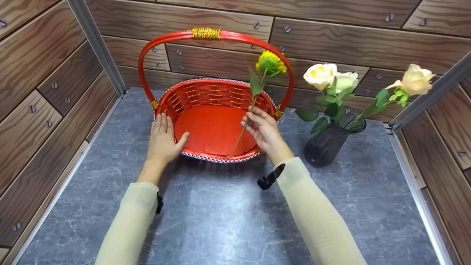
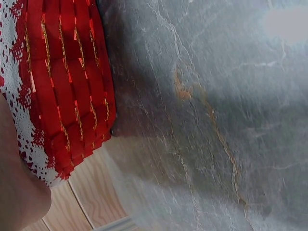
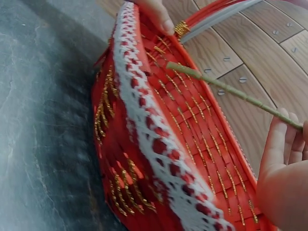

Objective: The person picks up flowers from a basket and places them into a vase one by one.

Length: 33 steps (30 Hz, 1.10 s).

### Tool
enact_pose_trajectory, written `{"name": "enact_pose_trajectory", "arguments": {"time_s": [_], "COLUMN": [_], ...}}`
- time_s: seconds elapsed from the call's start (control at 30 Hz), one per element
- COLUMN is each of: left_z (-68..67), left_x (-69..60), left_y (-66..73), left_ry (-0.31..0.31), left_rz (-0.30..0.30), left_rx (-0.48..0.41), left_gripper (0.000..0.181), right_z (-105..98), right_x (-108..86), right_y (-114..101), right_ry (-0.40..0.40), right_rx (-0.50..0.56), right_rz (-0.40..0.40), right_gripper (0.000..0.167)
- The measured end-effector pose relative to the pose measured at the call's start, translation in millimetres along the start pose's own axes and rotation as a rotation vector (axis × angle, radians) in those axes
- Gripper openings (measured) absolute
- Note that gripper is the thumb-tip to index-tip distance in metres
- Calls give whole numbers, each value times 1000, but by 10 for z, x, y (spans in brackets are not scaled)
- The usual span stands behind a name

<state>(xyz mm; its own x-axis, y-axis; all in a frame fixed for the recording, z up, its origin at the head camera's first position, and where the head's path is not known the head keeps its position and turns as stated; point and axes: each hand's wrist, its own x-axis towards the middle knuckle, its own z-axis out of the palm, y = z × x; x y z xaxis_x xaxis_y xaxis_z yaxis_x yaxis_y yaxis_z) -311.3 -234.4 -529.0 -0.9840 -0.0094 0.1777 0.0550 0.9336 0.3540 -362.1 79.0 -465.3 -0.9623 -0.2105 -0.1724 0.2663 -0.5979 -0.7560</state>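
A red woven basket [image 1: 206, 129] with gold threads stands on the grey surface, its tall handle [image 1: 176, 36] arching over it. On its left rim lies my left hand [image 1: 162, 140], fingers straight and thumb spread inward. My right hand [image 1: 265, 132] pinches the thin stem of a yellow flower [image 1: 271, 63] between thumb and fingers, above the basket's right side. The bloom points up near the handle, and the stem slants down over the opening. In the right wrist view the stem's cut end [image 3: 183, 70] hangs free. White lace trim [image 2: 21, 106] edges the basket in the left wrist view.
Right of the basket, a dark translucent vase [image 1: 325, 147] leans to one side and holds pale roses [image 1: 321, 76], one of them a peach rose [image 1: 414, 81] reaching far right. Wood-patterned walls [image 1: 228, 14] with metal edges [image 1: 97, 48] enclose the grey marbled surface [image 1: 206, 221].
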Motion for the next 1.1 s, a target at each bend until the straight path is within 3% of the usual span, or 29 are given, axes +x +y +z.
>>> {"name": "enact_pose_trajectory", "arguments": {"time_s": [0.23,0.63,1.1], "left_z": [1,6,20], "left_x": [18,3,8], "left_y": [13,7,-14], "left_ry": [30,24,26], "left_rz": [15,11,22], "left_rx": [5,9,8], "left_gripper": [91,92,92], "right_z": [-25,-82,-348], "right_x": [-93,-349,-773], "right_y": [-122,-249,-226], "right_ry": [-37,-65,-91], "right_rx": [-6,-96,-192], "right_rz": [23,29,47], "right_gripper": [27,19,26]}}
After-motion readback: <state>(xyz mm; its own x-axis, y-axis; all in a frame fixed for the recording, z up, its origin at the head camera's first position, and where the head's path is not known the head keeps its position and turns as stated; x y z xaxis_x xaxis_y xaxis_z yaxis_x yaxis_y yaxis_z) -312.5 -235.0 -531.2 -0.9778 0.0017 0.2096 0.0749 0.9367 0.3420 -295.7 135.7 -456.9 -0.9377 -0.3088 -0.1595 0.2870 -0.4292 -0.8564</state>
